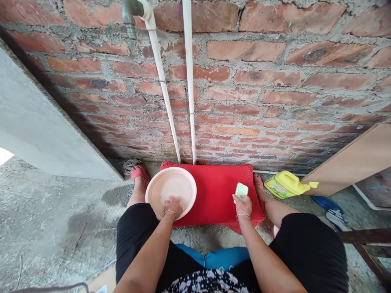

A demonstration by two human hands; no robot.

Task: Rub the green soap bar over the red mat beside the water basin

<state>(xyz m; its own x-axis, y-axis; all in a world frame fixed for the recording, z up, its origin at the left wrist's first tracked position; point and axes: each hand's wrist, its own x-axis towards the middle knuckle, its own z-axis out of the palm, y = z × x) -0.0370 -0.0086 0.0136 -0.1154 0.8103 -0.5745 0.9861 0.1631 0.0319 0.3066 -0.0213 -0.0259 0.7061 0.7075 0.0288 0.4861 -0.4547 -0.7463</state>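
Note:
A round pale pink basin (148, 197) with water in it rests on the left part of a low stand covered in red cloth (215, 193). My left hand (173, 206) dips into the water, fingers spread near the bottom, and I see nothing in its grasp. Over the right part of the red cloth, my right hand (244, 206) grips the lower end of a pale green phone case (242, 189). The case is a flat rounded rectangle; whether a phone sits inside it I cannot tell. My right fingers partly hide its lower edge.
A yellow detergent jug (282, 184) lies on its side at the right. Behind the stand rises a brick wall (244, 93) with two white pipes (190, 81) and a grey tap (130, 20). A grey slab (55, 110) leans at left, a brown board (351, 158) at right.

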